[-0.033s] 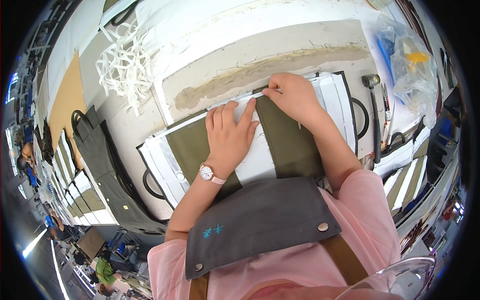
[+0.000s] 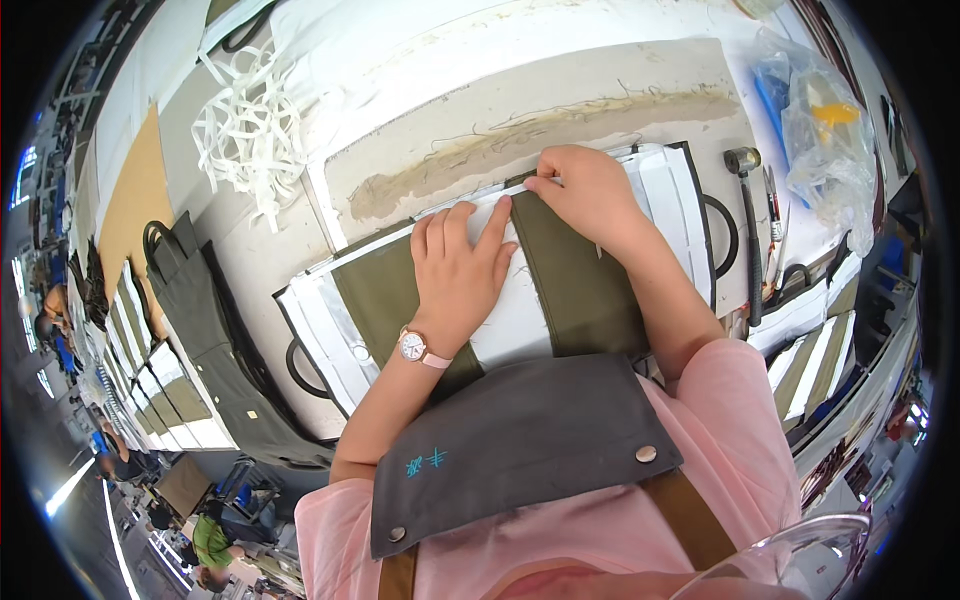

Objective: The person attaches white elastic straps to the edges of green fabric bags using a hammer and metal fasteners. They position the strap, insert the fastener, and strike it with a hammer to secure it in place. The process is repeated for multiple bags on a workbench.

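Note:
In front of me lies a flat, unsewn-looking bag piece [image 2: 590, 300] of olive fabric with white backing strips and black edging. A black loop handle [image 2: 721, 237] sticks out at its right end, another [image 2: 302, 370] at its left. My left hand [image 2: 455, 270] rests flat on its middle, fingers spread, their tips near the far edge. At that far edge, just right of the left index finger, my right hand [image 2: 588, 192] is closed, thumb and fingers pinching the edge. Whether anything small is in the pinch is hidden.
Tangled white tape [image 2: 255, 135] lies at far left, above a dark green bag [image 2: 215, 350]. To the right are a hammer [image 2: 745, 220], thin tools [image 2: 773, 215], a clear plastic bag [image 2: 825, 150] and more striped pieces [image 2: 815, 350]. Loose threads lie on the grey board [image 2: 480, 110].

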The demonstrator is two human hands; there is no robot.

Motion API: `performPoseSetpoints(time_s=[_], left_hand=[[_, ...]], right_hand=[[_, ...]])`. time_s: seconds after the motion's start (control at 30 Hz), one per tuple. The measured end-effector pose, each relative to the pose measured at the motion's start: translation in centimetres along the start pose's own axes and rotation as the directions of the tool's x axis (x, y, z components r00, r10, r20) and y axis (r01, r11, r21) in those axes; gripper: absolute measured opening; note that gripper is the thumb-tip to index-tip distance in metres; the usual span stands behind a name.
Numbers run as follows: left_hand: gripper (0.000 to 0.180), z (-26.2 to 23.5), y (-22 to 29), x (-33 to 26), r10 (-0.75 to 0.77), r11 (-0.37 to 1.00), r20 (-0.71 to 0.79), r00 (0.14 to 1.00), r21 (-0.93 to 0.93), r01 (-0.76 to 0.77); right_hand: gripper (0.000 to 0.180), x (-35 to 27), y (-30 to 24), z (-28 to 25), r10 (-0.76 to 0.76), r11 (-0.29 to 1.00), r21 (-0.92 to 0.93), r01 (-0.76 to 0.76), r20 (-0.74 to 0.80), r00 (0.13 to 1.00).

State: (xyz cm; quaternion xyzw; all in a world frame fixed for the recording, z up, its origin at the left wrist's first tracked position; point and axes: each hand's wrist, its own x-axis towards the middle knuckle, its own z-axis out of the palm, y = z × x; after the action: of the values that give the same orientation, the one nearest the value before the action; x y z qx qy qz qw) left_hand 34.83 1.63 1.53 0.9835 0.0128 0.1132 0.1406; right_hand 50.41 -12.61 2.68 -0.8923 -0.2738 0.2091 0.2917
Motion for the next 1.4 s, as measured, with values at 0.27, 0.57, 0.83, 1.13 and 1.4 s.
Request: performPoseSetpoints(time_s=[0.27, 0.57, 0.83, 1.13, 1.4], left_hand=[[0.047, -0.2, 0.2, 0.4, -0.018, 0.999, 0.006, 1.000, 0.044, 0.018], [0.045, 0.8, 0.9, 0.7, -0.030, 0.991, -0.071, 0.997, 0.129, 0.039], [0.050, 1.2, 0.6, 1.0, 0.057, 0.998, -0.089, 0.994, -0.024, -0.059], [0.055, 0.8, 1.0, 1.3, 0.041, 0.999, -0.030, 0.999, 0.027, -0.041], [0.053, 0.8, 1.3, 1.4, 0.022, 0.999, -0.002, 1.000, 0.034, -0.022]], right_hand=[[0.023, 0.0, -0.4, -0.1, 0.001, 1.000, -0.017, -0.001, -0.001, 1.000], [0.023, -1.6, -0.4, -2.2, -0.002, 1.000, 0.000, 0.002, -0.066, 0.998], [0.024, -1.7, 3.3, -4.7, 0.116, 0.993, 0.049, -0.111, -0.094, 0.989], [0.024, -0.9, 3.3, -4.7, 0.125, 0.992, 0.000, -0.126, -0.040, 0.991], [0.023, -0.9, 3.3, -4.5, 0.123, 0.991, -0.049, -0.125, -0.040, 0.992]])
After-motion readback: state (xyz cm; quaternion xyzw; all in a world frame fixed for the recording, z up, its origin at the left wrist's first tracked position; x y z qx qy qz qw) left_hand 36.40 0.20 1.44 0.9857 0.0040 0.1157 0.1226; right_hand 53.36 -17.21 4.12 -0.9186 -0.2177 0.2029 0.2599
